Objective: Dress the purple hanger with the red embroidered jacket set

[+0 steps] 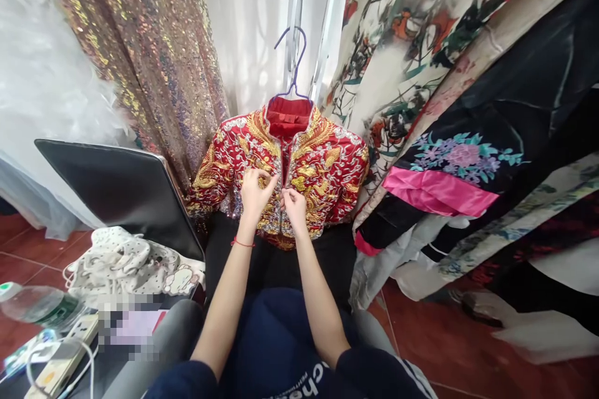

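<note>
Red glazed floor tiles (468,349) run beneath a wall of hanging cloth. Items follow in order of size.

1. Robes (468,75): smooth printed fabric filling the right side. One is cream with red and green florals, one black with a teal-and-pink flower and a glossy pink cuff (435,190). All hang in long slanting folds.
2. Curtain (253,25): thin, white and pleated, directly behind the jacket.
3. Sequin cloth (150,56): gold-pink, glittering and coarse-grained, hanging left of the curtain.
4. Feathery fabric (37,75): white and fluffy, at the left edge.
5. Lid (121,187): flat matte black panel with rounded corners, tilted, left of the jacket.
6. Jacket (327,168): red, densely embroidered in raised gold and silver scrollwork, with a stand collar and plain red lining. It hangs at centre, straight ahead of the person, its hem over black cloth.
7. Spotted cloth (126,262): cream and crumpled, just below the lid.
8. Left grip (255,190): closed, fingertips pinching the jacket's front edge at the centre opening.
9. Right grip (294,206): closed, pinching the opposite edge, just beside the left grip.
10. Hanger (294,62): thin purple wire, with its hook above the collar.
11. Bottle (37,305): clear plastic, at lower left, near a white power strip (60,355).
12. Bracelet (242,242): red thread around the left wrist.
</note>
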{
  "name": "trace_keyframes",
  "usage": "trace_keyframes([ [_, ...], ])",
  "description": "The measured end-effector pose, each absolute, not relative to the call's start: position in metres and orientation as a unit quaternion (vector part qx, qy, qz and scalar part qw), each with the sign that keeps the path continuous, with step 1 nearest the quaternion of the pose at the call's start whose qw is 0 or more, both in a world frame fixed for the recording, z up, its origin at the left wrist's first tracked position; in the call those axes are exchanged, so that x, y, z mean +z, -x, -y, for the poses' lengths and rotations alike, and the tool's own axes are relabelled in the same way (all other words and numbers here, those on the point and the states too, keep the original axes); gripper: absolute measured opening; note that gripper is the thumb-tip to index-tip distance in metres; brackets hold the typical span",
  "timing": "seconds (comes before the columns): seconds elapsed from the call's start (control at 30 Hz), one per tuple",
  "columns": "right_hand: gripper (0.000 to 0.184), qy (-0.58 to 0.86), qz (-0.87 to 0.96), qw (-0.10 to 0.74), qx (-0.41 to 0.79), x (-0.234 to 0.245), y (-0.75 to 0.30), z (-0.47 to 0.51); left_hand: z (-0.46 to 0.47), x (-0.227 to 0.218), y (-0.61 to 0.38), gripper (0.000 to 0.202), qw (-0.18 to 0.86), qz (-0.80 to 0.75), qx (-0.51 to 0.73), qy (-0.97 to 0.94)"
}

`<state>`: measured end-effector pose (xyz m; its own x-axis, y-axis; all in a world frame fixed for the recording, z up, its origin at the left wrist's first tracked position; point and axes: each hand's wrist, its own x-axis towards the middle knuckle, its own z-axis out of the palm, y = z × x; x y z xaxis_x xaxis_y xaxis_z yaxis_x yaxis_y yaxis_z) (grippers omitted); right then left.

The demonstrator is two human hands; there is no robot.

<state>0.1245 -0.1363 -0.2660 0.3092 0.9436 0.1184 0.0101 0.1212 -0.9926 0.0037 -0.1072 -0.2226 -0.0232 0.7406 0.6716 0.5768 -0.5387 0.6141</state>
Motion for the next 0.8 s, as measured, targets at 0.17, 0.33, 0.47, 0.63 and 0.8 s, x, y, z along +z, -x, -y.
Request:
trace_keyframes([
  [0.17,0.027,0.558,0.444,0.559,0.423,-0.28,-0.133,0.137,0.106,-0.256,-0.021,0.045,0.239,-0.53,0.41,-0.703],
  [0.33,0.029,0.547,0.464,0.498,0.488,-0.286,-0.143,0.138,0.112,-0.281,-0.028,0.051,0.25,-0.607,0.377,-0.653],
  [0.47,0.03,0.557,0.462,0.465,0.51,-0.291,-0.146,0.137,0.117,-0.286,-0.03,0.04,0.226,-0.634,0.351,-0.652],
  [0.63,0.024,0.602,0.441,0.396,0.535,-0.313,-0.144,0.133,0.116,-0.309,-0.027,0.027,0.235,-0.652,0.312,-0.65],
  [0.8,0.038,0.639,0.412,0.329,0.56,-0.339,-0.136,0.132,0.117,-0.35,-0.026,0.025,0.255,-0.678,0.264,-0.637],
])
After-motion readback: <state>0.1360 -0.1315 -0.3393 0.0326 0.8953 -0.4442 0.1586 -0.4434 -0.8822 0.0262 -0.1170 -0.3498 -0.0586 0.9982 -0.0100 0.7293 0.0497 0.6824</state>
